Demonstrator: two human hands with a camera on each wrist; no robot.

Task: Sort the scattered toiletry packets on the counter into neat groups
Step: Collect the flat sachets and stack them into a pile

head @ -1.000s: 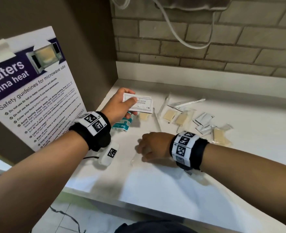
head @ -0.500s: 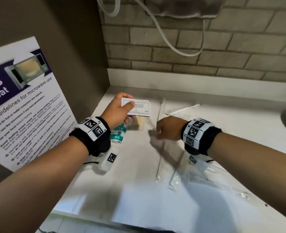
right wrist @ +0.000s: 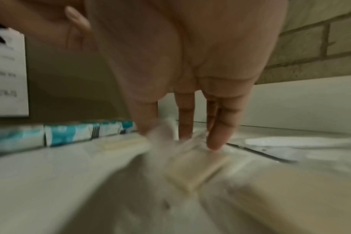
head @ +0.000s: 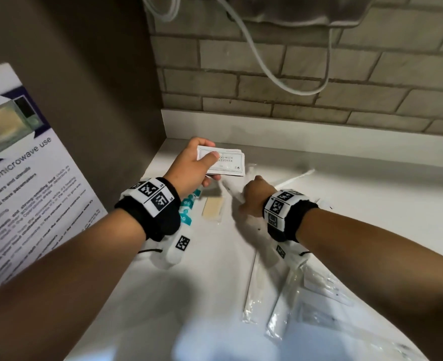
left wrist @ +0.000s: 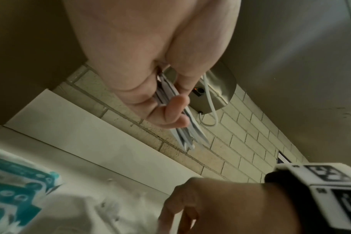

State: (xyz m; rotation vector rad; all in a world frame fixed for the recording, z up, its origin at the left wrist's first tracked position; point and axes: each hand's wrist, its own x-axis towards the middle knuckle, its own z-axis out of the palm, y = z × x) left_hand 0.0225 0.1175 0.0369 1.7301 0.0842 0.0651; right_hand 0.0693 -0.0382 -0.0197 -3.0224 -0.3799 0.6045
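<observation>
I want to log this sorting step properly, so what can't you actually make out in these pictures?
- Left hand thumb covers part of the print on the white sachets; their count is unclear in the left wrist view.
- Right hand: in the right wrist view, motion blur smears the clear-wrapped packet under its fingers.
- Clear wrappers, head view: partly behind the right forearm.

A shared kitchenette or pantry corner is seen here, likely in a hostel or workplace. A white counter (head: 358, 194) with a low white backsplash is set against a grey brick-tiled wall (head: 306, 69), and a poster (head: 19, 194) headed with safety guidelines for microwave use is fixed to the brown side wall. A steel wall-mounted unit (left wrist: 214, 93) with a white cable (head: 267, 61) is mounted above.
</observation>
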